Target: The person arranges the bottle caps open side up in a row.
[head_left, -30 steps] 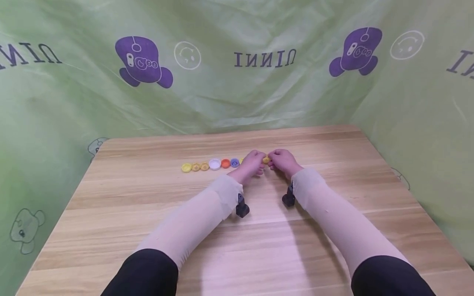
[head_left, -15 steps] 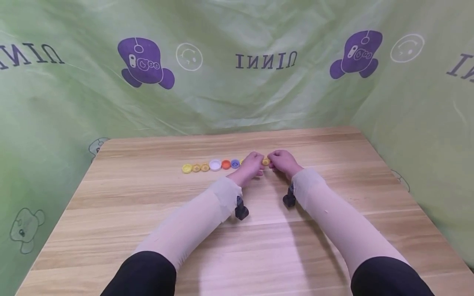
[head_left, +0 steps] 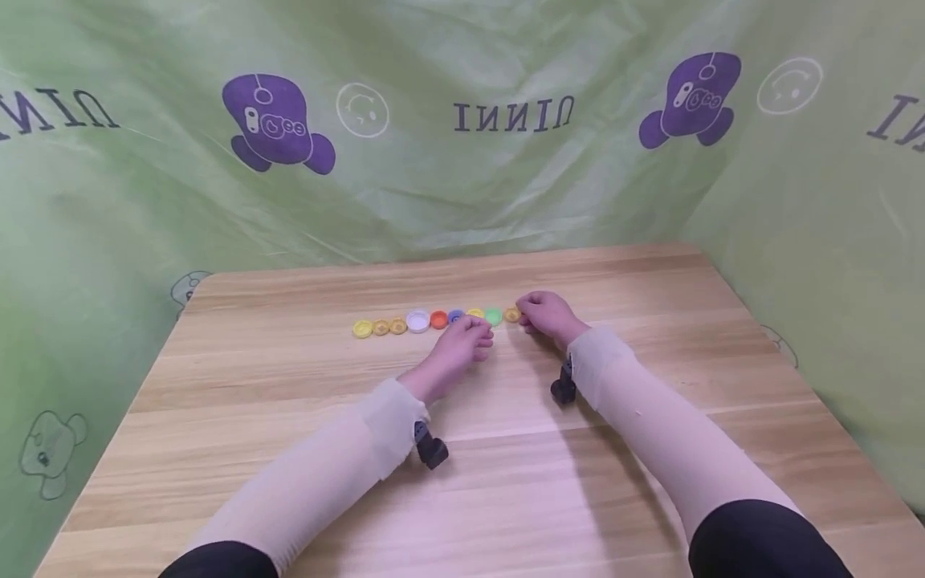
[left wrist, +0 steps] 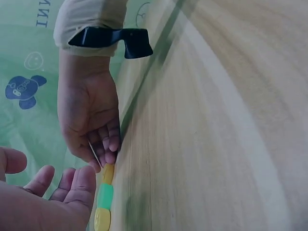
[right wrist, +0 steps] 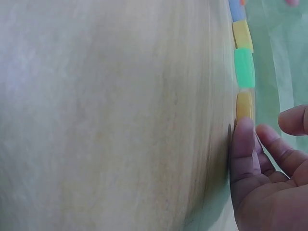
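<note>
Small round bottle caps lie in a line across the table. At its right end is an amber cap, with my right hand just beyond it. In the right wrist view, a fingertip of that hand rests against the amber cap's end, and the thumb stands apart. A green cap lies beside it across a narrow gap, followed by a yellow cap. My left hand hovers in front of the row, fingers loosely bent and holding nothing, partly covering a blue cap.
Farther left in the row come a red-orange cap, a larger white cap, two amber caps and a yellow cap. The wooden table ends at a green printed curtain behind and at the sides.
My left hand has let go of the amber cap and drawn back to the left, uncovering the green and yellow caps. The amber cap has shifted slightly left, and my right hand stays beside it.
</note>
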A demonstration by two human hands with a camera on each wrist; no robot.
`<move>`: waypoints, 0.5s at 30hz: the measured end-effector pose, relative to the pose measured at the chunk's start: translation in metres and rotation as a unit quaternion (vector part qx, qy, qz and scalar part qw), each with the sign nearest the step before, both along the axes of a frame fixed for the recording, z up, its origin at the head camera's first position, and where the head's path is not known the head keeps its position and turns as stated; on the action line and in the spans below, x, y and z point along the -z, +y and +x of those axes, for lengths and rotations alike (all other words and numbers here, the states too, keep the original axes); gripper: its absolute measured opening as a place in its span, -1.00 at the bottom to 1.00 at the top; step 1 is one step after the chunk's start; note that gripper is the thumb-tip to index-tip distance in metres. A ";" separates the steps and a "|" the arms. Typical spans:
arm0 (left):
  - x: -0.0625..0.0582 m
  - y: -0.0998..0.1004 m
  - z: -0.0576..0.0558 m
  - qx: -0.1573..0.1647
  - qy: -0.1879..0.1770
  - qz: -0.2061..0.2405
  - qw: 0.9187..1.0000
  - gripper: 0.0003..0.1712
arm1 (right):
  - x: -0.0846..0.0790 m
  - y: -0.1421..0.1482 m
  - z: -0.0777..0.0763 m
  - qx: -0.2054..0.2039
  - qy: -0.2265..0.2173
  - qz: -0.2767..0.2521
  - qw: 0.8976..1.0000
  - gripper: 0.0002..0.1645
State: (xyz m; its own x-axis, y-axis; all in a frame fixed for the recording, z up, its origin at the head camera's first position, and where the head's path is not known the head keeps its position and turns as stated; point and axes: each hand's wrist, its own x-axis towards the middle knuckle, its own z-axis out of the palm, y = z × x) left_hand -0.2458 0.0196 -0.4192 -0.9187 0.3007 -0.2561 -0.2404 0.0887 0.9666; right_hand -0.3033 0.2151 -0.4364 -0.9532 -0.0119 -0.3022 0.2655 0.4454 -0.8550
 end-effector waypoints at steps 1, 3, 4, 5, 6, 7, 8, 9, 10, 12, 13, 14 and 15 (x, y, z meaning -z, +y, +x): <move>0.000 -0.003 0.003 0.003 0.001 0.001 1.000 -0.62 | 0.000 -0.001 0.000 -0.002 -0.002 0.000 1.000 -0.50; 0.000 -0.007 0.009 0.008 0.005 0.001 1.000 -0.63 | 0.001 -0.002 -0.001 -0.005 -0.007 0.001 1.000 -0.50; 0.000 -0.009 0.012 0.010 0.005 0.001 1.000 -0.63 | 0.001 -0.003 -0.001 -0.006 -0.008 0.003 1.000 -0.51; 0.001 -0.011 0.014 0.011 0.005 0.001 1.000 -0.64 | 0.002 -0.003 -0.001 -0.005 -0.010 0.002 1.000 -0.51; 0.002 -0.013 0.017 0.010 0.008 0.000 1.000 -0.65 | 0.002 -0.002 0.000 -0.004 -0.010 0.002 1.000 -0.51; 0.003 -0.015 0.019 0.008 0.013 -0.003 1.000 -0.65 | 0.002 -0.002 0.001 -0.002 -0.010 0.000 1.000 -0.51; 0.004 -0.018 0.021 0.004 0.019 -0.007 1.000 -0.65 | 0.002 -0.001 0.001 0.000 -0.008 -0.003 1.000 -0.51; 0.005 -0.021 0.023 0.002 0.022 -0.011 1.000 -0.65 | 0.003 -0.001 0.002 0.004 -0.007 -0.006 1.000 -0.51; 0.006 -0.026 0.025 -0.002 0.027 -0.017 0.999 -0.65 | 0.003 0.000 0.003 0.006 -0.005 -0.010 1.000 -0.51; 0.007 -0.037 0.027 -0.007 0.039 -0.029 0.999 -0.65 | 0.002 0.002 0.006 0.005 0.005 -0.005 1.000 -0.50; 0.006 -0.044 0.028 -0.008 0.045 -0.036 0.998 -0.65 | 0.002 0.003 0.009 0.000 0.015 0.007 1.000 -0.50; 0.006 -0.051 0.028 -0.007 0.052 -0.043 0.998 -0.65 | 0.001 0.004 0.011 -0.005 0.025 0.018 1.000 -0.50; 0.005 -0.058 0.028 -0.003 0.060 -0.052 0.997 -0.64 | 0.000 0.005 0.013 -0.013 0.038 0.035 0.999 -0.50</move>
